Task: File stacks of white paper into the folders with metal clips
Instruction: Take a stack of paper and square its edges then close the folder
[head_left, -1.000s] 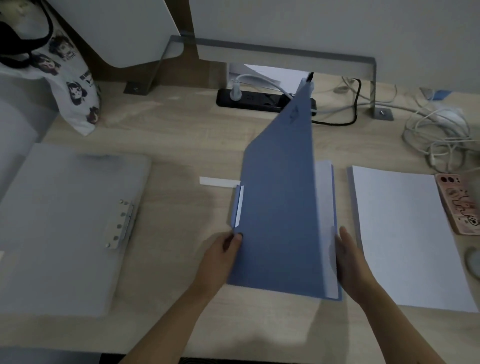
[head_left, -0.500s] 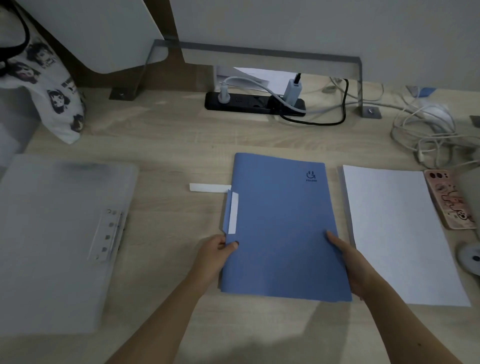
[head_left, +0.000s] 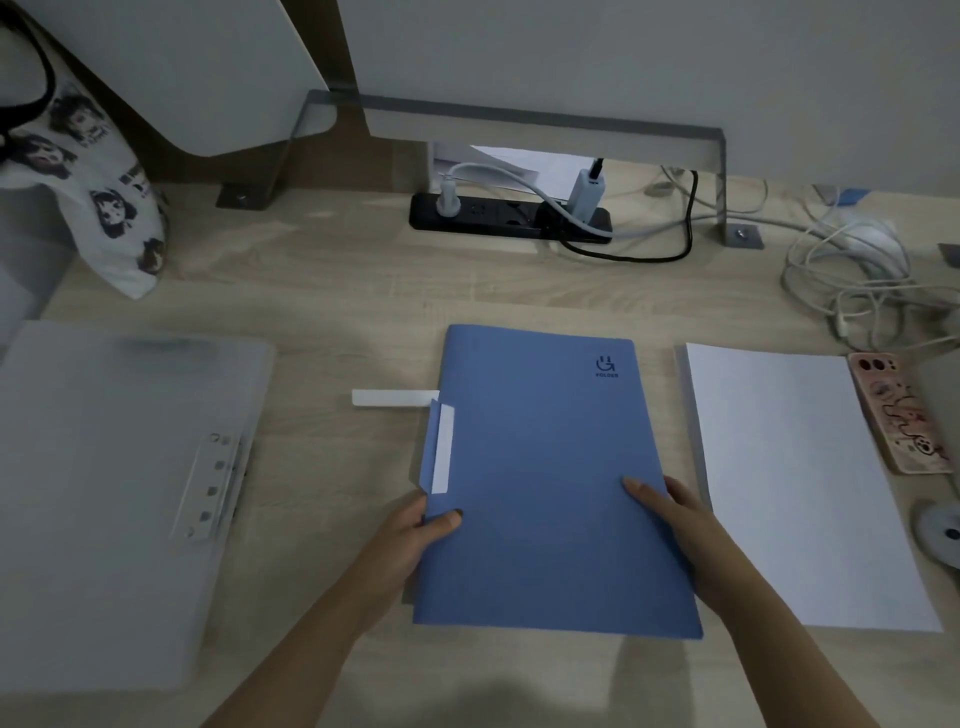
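Note:
A closed blue folder lies flat in the middle of the wooden desk, logo at its top right, with a white-labelled tab on its left edge. My left hand grips the folder's left edge just below the tab, thumb on top. My right hand holds its right edge, fingers resting flat on the cover. A stack of white paper lies just right of the folder. A translucent grey folder with a metal clip on its right side lies at the left.
A small white strip lies left of the blue folder. A phone in a pink case sits right of the paper, tangled white cables behind it. A black power strip and a printed tote bag are at the back.
The blue folder's cover, raised upright a second ago, has come down flat and closed. My right hand moved from the inner pages onto the closed cover; my left hand stayed at the left edge.

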